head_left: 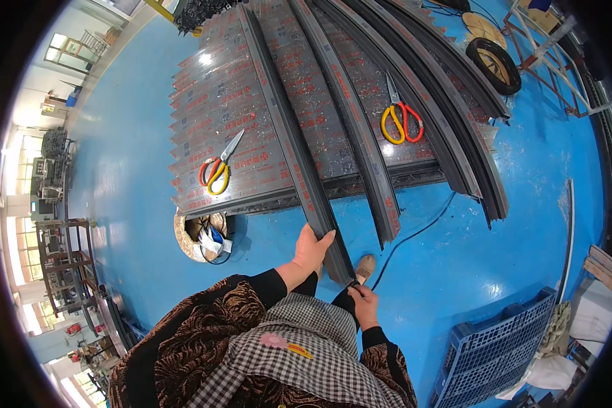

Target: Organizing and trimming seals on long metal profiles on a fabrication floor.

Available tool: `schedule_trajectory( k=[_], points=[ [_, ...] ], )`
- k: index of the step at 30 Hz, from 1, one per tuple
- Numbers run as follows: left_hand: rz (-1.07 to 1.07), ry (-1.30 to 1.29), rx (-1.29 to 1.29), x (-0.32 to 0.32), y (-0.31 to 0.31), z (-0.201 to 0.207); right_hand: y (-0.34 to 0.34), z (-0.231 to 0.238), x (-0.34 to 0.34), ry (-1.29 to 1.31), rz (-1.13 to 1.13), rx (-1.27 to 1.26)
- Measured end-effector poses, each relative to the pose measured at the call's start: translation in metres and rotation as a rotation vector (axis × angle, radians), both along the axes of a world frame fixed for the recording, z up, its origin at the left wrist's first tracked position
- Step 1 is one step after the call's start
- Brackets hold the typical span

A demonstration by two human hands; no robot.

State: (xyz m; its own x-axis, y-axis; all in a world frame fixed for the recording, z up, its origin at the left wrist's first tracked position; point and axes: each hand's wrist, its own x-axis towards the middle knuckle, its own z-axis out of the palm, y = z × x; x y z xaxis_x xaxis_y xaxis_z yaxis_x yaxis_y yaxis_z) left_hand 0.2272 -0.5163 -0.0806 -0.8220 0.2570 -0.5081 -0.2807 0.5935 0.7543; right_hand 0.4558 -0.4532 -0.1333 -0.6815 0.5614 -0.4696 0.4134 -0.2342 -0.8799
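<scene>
A long dark grey profile strip runs from the far side of the stack toward me, its near end jutting past the edge. My left hand is closed around it near that end, thumb on top. At the very tip, my right hand pinches something small and dark, too small to tell apart from the strip's end. Scissors with one red and one yellow handle lie left of the strip. A similar pair of scissors rests farther right, between other strips.
Beneath lies a broad stack of film-covered grey profiles. Another strip and several more at right overhang its near edge. On the blue floor are a round container with bags, a black cable, a blue plastic pallet and a black coil.
</scene>
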Motion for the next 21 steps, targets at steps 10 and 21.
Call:
schedule_trajectory(
  k=[10, 21],
  points=[
    [0.017, -0.064, -0.030, -0.001, 0.000, 0.002, 0.012, 0.005, -0.010, -0.006, -0.028, -0.050],
    [0.029, -0.077, 0.002, 0.000, -0.003, -0.006, 0.011, -0.006, -0.009, -0.015, 0.008, -0.136]
  ],
)
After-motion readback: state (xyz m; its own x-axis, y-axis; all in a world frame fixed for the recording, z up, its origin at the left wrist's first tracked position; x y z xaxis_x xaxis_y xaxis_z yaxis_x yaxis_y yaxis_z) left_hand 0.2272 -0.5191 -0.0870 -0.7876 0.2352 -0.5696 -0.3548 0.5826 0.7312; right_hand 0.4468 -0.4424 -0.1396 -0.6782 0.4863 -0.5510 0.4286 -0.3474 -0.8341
